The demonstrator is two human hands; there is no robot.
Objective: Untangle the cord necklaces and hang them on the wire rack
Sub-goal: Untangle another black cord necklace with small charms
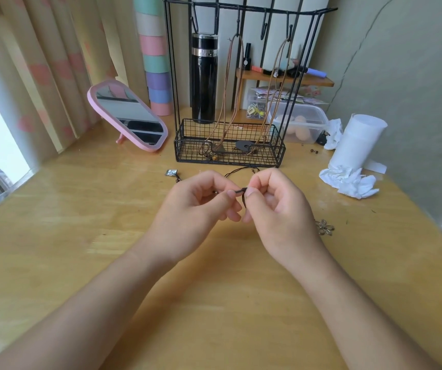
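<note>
Cord (242, 191) pinched between left hand (201, 206), right hand (276, 206) fingertips.

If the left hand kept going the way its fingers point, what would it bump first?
Probably the right hand: the left hand points sideways at it, with only the thin dark cord pinched between them.
</note>
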